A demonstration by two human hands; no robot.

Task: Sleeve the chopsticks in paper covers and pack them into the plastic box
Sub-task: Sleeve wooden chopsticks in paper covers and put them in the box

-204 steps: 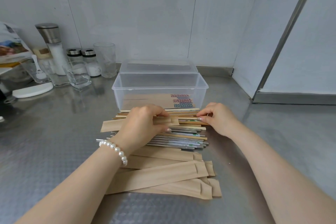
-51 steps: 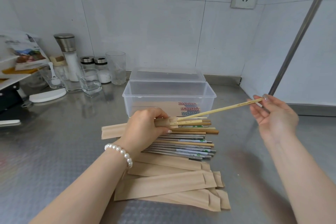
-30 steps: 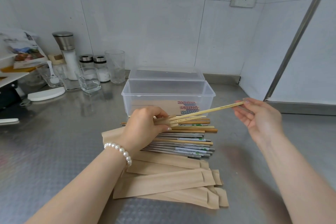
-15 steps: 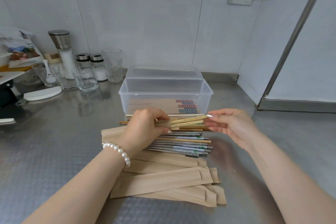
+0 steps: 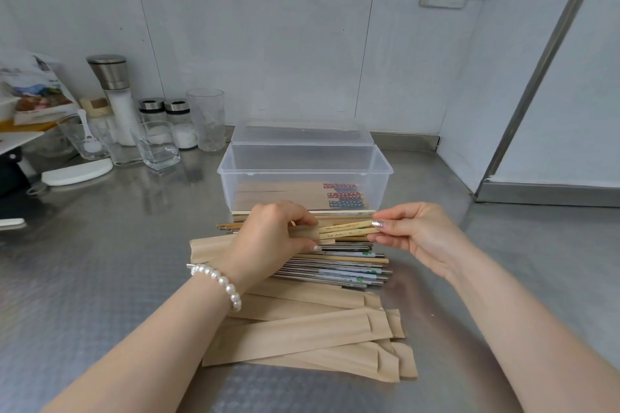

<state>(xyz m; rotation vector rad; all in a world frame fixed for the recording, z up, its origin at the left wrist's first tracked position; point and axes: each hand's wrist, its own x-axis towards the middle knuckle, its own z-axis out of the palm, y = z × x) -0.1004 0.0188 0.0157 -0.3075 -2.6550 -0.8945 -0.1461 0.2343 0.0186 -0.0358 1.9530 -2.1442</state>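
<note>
While left hand (image 5: pixel 268 238) grips sleeve (image 5: pixel 303 234) | right hand (image 5: pixel 419 231) pinches chopsticks (image 5: pixel 345 230)

Bright even light, edges perhaps warped

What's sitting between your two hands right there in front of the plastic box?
In the head view, a pair of bamboo chopsticks spans the gap: the left hand holds the paper sleeve they enter, the right hand pinches their outer ends.
</note>
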